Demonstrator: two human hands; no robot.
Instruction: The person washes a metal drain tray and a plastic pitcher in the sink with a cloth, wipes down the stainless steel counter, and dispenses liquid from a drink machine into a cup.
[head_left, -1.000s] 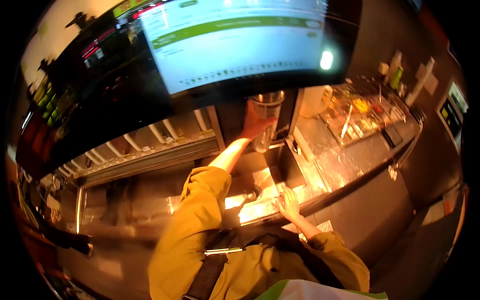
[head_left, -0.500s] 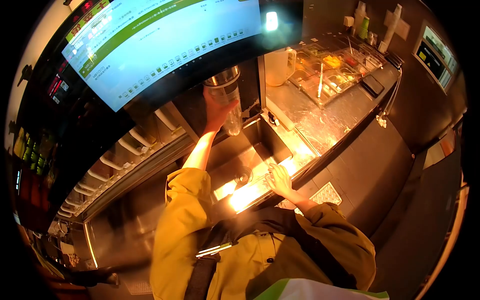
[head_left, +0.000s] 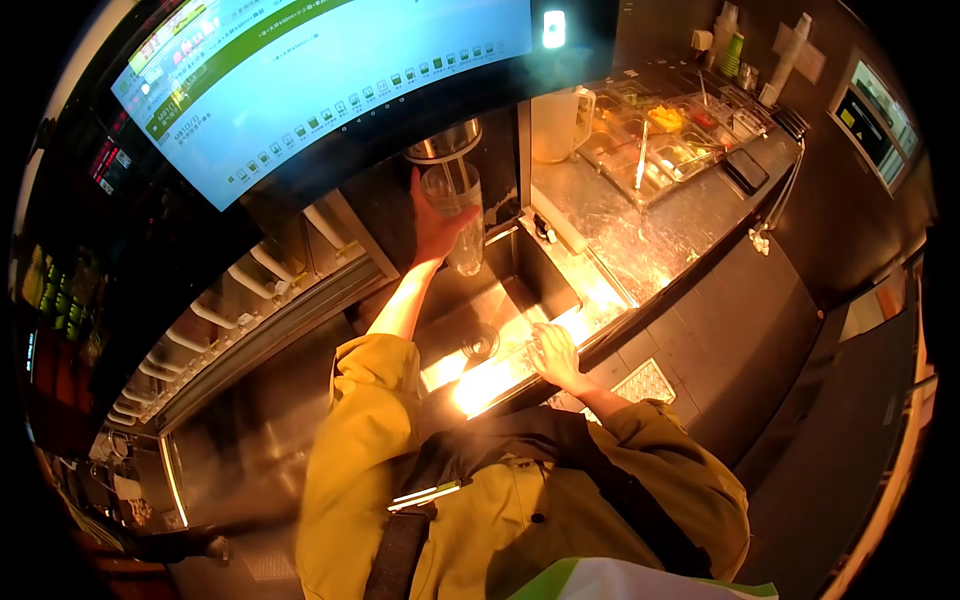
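My left hand (head_left: 437,228) is wrapped around a tall clear cup (head_left: 467,225). The cup stands nearly upright above the sink (head_left: 545,270), its rim just below a shiny metal cylinder (head_left: 447,140) under the screen. A pale streak runs from the cylinder down into the cup; whether it is liquid or a tube I cannot tell. On the brightly lit front ledge of the sink rests my right hand (head_left: 556,357), holding nothing, with its fingers stretched out. A round drain (head_left: 481,342) shows in the sink floor between my arms.
A large lit screen (head_left: 330,80) hangs above the sink. To the right, a metal counter (head_left: 640,240) carries a translucent pitcher (head_left: 560,125), several topping containers (head_left: 665,130) and a dark rectangular item (head_left: 745,171). White curved handles (head_left: 255,278) line the left side.
A gap with the pale streak now shows between the cup's rim and the metal cylinder. My left hand keeps its grip; my right hand stays on the ledge. The view has shifted slightly.
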